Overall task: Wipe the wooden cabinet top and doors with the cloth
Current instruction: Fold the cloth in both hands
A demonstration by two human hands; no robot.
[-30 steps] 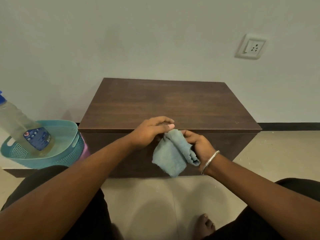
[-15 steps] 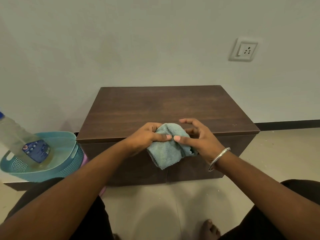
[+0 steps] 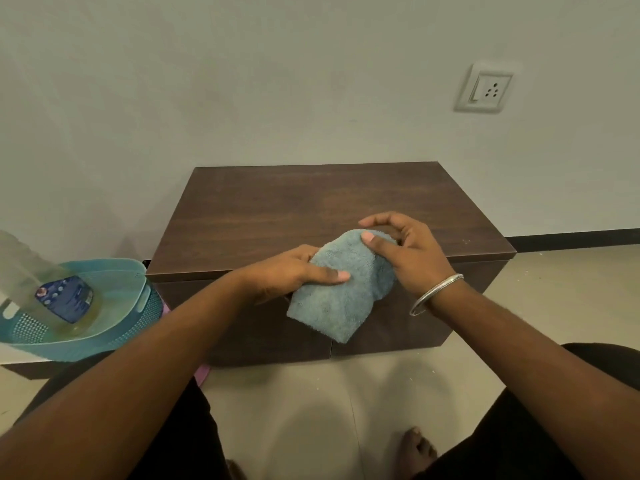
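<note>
A low dark wooden cabinet (image 3: 277,209) stands against the wall, its top bare and its two front doors shut. A folded blue-grey cloth (image 3: 339,292) hangs over the cabinet's front edge. My left hand (image 3: 294,271) grips the cloth's left side, thumb across the fabric. My right hand (image 3: 408,247), with a metal bangle on the wrist, pinches the cloth's upper right part with the thumb, the other fingers curled above it.
A teal plastic basket (image 3: 114,327) sits left of the cabinet on a low ledge, holding a tilted spray bottle (image 3: 52,289) of yellowish liquid. A wall socket (image 3: 485,88) is at upper right. My knees and a bare foot (image 3: 417,448) are on the tiled floor below.
Both hands lifted the cloth from the cabinet front up to the top's front edge and gathered it between them. The right hand rose over the top; the view shifted.
</note>
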